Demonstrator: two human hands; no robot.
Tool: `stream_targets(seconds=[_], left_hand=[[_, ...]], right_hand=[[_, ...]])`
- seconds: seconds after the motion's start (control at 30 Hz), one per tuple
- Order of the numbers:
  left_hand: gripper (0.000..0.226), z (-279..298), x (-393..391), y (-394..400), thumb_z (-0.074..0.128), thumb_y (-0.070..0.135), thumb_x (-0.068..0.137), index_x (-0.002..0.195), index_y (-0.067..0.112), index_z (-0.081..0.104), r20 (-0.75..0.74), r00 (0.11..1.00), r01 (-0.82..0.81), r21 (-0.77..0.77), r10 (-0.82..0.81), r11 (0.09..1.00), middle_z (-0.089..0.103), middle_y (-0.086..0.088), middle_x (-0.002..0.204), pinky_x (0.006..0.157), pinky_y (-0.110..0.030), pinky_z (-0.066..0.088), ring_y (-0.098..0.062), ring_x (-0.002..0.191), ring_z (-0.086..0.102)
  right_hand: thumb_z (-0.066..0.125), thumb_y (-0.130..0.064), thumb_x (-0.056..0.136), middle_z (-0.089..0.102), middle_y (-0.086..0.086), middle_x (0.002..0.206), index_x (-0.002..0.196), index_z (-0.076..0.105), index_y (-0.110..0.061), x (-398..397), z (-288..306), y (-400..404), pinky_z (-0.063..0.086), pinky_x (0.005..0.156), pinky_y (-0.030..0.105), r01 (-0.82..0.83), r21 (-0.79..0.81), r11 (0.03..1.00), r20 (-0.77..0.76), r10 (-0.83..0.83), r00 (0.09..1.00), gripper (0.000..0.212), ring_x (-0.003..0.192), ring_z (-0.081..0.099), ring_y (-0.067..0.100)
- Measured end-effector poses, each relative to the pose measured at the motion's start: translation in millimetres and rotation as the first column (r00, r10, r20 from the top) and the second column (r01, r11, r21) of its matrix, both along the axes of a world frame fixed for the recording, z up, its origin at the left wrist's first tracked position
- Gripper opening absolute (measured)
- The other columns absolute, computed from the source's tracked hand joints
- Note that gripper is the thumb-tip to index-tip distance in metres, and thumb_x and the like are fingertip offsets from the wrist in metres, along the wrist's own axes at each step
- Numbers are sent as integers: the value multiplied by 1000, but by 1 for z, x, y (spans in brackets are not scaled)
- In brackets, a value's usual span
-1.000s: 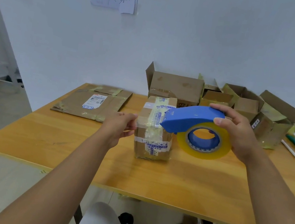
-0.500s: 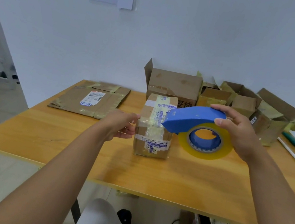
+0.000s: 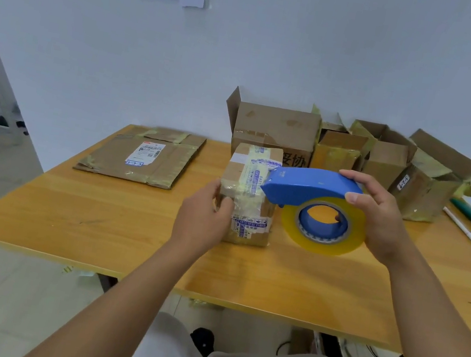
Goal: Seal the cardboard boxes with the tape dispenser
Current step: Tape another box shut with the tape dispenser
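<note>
Two hands work at the near middle of a wooden table (image 3: 92,235), caught at the start of a taping pass. The left hand (image 3: 203,220) grips the near left corner of a small box (image 3: 251,200), fingers curled round its edge to steady it. The right hand (image 3: 378,216) is clamped on a blue dispenser (image 3: 309,188), thumb on the near side and fingers over its back, the yellow-tinted tape roll (image 3: 323,225) hanging below. The dispenser's nose meets the box's upper right edge, though whether the tape has already caught on the cardboard cannot be told from this angle.

The box, upright and already crossed with older printed tape, appears closed, so the step in hand looks to be laying a fresh strip over its top. The next move likely calls for pressing the nose down and drawing the dispenser across the lid while the left hand holds the box against the pull.

Farther back, a flattened carton (image 3: 143,156) lies at left, and a row of open boxes (image 3: 277,129) stands against the wall, seemingly still unsealed.
</note>
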State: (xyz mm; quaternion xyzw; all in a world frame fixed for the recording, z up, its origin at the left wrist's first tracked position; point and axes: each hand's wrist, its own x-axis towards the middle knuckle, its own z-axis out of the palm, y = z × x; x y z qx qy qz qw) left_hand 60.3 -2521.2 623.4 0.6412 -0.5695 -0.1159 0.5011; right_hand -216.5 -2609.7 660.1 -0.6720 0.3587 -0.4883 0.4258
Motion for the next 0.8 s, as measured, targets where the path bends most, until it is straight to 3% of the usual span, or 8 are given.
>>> stream_targets(seconds=[0.1,0.2,0.27,0.33,0.47,0.67,0.8], left_hand=[[45,-5,-1,-8,57,27,94,136,31,42,92,995,41,64,-46,997,52,14,124,57,-9,42,8,93,54],[57,-4,9,-22,61,30,92,144,23,38,280,957,-117,138,75,984,34,-1,145,85,-22,47,-14,122,45],[54,-3,9,-29,64,31,88,138,22,45,481,863,-196,32,157,980,31,-5,149,107,-41,39,-26,138,32],[53,-4,2,-32,67,27,86,136,21,49,598,792,-110,-59,123,992,39,-5,146,109,-43,35,-27,138,34],[54,-11,-2,-35,67,32,87,137,22,49,666,740,-54,-80,93,995,51,-2,135,102,-39,40,-23,125,45],[61,-12,-7,-36,60,61,83,134,28,54,697,698,-112,-125,168,986,54,-7,127,109,-48,26,-26,124,47],[65,-18,-17,-39,69,57,80,134,26,53,677,705,-162,-136,211,977,51,-8,129,114,-49,21,-27,127,44]], right_hand=[[67,-49,69,65,-11,109,109,69,-46,10,-7,3,55,78,41,8,18,1000,54,-9,999,41,95,65,20],[69,-50,69,68,-13,105,109,67,-46,24,-18,10,56,75,37,18,37,999,100,-21,995,40,93,67,20],[69,-49,70,69,-16,102,108,67,-46,29,-23,14,56,74,32,36,43,998,130,-42,991,39,92,68,17],[68,-50,70,68,-18,102,108,67,-45,29,-26,15,56,74,29,55,49,997,139,-62,988,39,92,67,14],[68,-51,70,66,-21,103,109,66,-47,26,-24,14,54,71,24,40,50,998,104,-45,994,39,93,67,12],[69,-53,70,64,-8,114,108,66,-49,22,-23,9,57,80,38,-4,41,999,96,0,995,38,102,65,24],[70,-54,70,63,-7,115,116,63,-42,16,-24,10,53,74,23,-27,16,1000,77,26,997,48,98,65,17]])
